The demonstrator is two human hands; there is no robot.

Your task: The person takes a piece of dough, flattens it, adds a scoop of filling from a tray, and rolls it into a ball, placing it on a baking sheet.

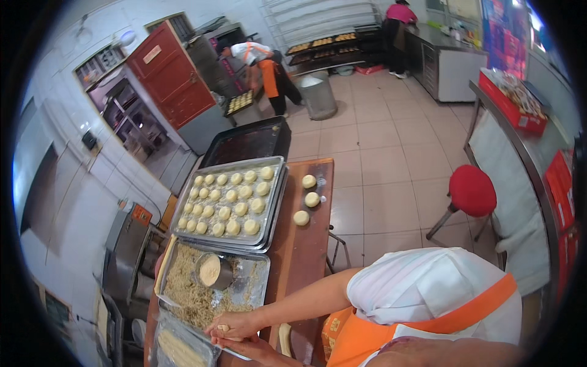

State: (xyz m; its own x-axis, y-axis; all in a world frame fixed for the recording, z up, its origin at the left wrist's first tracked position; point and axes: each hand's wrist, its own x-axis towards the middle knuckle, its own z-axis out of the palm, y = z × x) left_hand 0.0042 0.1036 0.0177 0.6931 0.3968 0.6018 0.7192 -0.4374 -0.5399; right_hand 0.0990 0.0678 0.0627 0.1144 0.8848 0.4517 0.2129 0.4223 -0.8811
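Note:
My hands are together above the near end of a metal tray of crumbly brown filling. My right hand is closed, with a small pale piece of dough showing at its fingers. Beneath and against it, my left hand is cupped round the same piece; its fingers are partly hidden. A round metal container with pale contents stands in the filling. Nearest me, another tray or bag holds a pale strip of dough. A further pale dough length lies beside my forearm.
Beyond the filling, stacked trays carry rows of round dough pieces. Several dough rounds sit on the wooden table. A black tray lies past it. A red stool stands right; two people work farther back.

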